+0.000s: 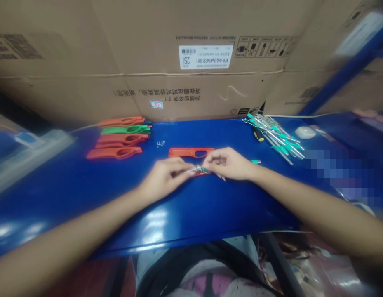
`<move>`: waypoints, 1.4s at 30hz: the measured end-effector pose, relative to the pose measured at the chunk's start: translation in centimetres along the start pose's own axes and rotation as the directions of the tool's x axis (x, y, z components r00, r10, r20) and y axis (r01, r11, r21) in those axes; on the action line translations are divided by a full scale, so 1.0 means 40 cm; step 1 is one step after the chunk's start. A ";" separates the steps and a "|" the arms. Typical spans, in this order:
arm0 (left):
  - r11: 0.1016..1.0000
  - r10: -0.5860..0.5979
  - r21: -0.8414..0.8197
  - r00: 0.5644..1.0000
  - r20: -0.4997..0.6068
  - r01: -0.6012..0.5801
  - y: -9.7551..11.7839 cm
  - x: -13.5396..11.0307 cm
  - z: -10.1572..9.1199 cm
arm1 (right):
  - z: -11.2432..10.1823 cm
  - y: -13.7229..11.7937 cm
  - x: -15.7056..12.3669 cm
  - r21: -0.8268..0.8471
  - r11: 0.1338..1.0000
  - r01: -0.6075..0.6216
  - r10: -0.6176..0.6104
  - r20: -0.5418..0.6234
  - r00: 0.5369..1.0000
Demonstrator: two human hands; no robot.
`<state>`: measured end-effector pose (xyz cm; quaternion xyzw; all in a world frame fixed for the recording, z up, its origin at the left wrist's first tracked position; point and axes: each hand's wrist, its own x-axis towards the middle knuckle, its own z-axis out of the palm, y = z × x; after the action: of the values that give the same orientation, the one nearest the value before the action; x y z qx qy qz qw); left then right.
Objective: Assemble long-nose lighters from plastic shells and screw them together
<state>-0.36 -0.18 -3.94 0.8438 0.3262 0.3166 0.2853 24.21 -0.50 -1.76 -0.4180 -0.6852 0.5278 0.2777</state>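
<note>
"What sits closest to us?"

"The person's forearms, reaching in from both lower corners. Beyond them stands a wall of cardboard, and in front of that spreads the glossy blue desk."

"And on it?"

"At the right, a loose heap of silver rods with green parts; at the left, a row of casings, one green among the orange. Smaller, a single orange shell lies just beyond the hands."

"What are the fingers doing?"

"Those of the left hand pinch a slim metal rod near the middle of the desk. Those of the right hand bunch at its other end, by a green part; I can't tell whether they grip or merely touch. A red piece shows partly beneath them."

"What could go wrong?"

"With so little pinched, I'd say a slip could drop the rod onto that slick surface. The right hand is close enough to the orange shell that a careless push could shift it."

"Anything tinier?"

"A few white slivers between the row and the shell; a sweeping wrist might scatter them."
</note>
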 end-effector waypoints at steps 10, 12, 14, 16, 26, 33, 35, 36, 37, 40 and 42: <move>0.998 -0.055 -0.007 0.997 -0.060 0.055 0.002 0.010 0.003 | 0.001 -0.001 0.011 0.088 0.995 -0.053 0.058 -0.050 0.997; 0.998 -0.070 -0.012 0.995 -0.071 0.069 0.001 0.011 0.005 | 0.000 -0.002 0.013 0.102 0.992 -0.073 0.080 -0.067 0.995; 0.997 -0.073 -0.019 0.995 -0.074 0.071 0.001 0.010 0.005 | 0.002 -0.003 0.013 0.109 0.990 -0.090 0.099 -0.078 0.992; 0.998 -0.067 -0.023 0.995 -0.075 0.066 0.001 0.008 0.005 | 0.005 -0.004 0.013 0.112 0.989 -0.098 0.108 -0.084 0.991; 0.994 -0.040 -0.108 0.998 -0.044 0.035 -0.005 0.005 0.004 | 0.017 0.006 0.010 0.093 0.994 -0.058 0.066 -0.092 0.994; 0.993 -0.072 -0.099 0.995 -0.072 0.065 -0.003 0.007 0.005 | 0.019 0.000 0.009 0.072 0.994 -0.082 0.088 -0.089 0.992; 0.994 -0.086 -0.079 0.992 -0.088 0.079 0.000 0.008 0.005 | 0.017 -0.003 0.009 0.060 0.992 -0.107 0.112 -0.080 0.990; 0.994 -0.091 -0.073 0.991 -0.094 0.084 0.002 0.008 0.005 | 0.016 -0.003 0.008 0.050 0.992 -0.117 0.120 -0.074 0.990; 0.994 -0.094 -0.070 0.991 -0.096 0.088 0.003 0.008 0.004 | 0.014 -0.003 0.008 0.039 0.992 -0.121 0.124 -0.068 0.990; 0.993 -0.101 -0.072 0.991 -0.091 0.094 0.005 0.008 0.003 | 0.012 -0.001 0.008 0.021 0.993 -0.112 0.113 -0.063 0.992; 0.993 -0.102 -0.074 0.991 -0.083 0.096 0.005 0.008 0.002 | 0.012 0.001 0.006 0.036 0.995 -0.095 0.098 -0.071 0.993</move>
<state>-0.01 -0.10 -3.74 0.8016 0.3684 0.3493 0.3158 23.70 -0.53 -1.97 -0.4649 -0.6451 0.5362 0.2832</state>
